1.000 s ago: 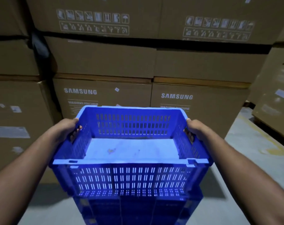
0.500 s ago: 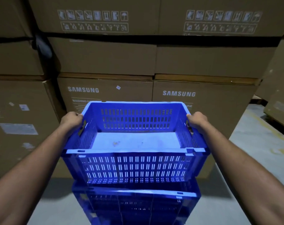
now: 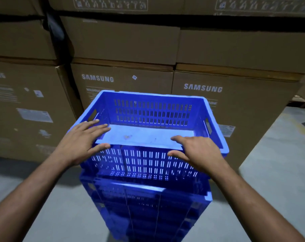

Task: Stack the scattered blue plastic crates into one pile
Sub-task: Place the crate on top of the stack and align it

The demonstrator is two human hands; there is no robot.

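Crates first: top blue crate (image 3: pixel 148 130) sitting on the pile of blue crates (image 3: pixel 148 206), pile standing on the grey floor (image 3: pixel 274 172) in front of stacked cardboard boxes (image 3: pixel 123 41). Long axis of the top crate running left to right across the view, slotted near wall facing the wearer.

Left hand (image 3: pixel 80 144) flat and open at the near-left corner, fingers (image 3: pixel 95 125) spread over the rim toward the inside, thumb along the near wall; nothing clasped. Right hand (image 3: pixel 198 152) likewise splayed, at the near wall right of centre, thumb low against the slots; also holding nothing. Whether either palm actually presses the plastic: cannot tell.

Top crate looks slightly askew on the one beneath, whose near-right corner juts out below. Crate lies directly ahead of both hands, equally near each. Probably a squaring nudge or downward press next, shared evenly by both hands.
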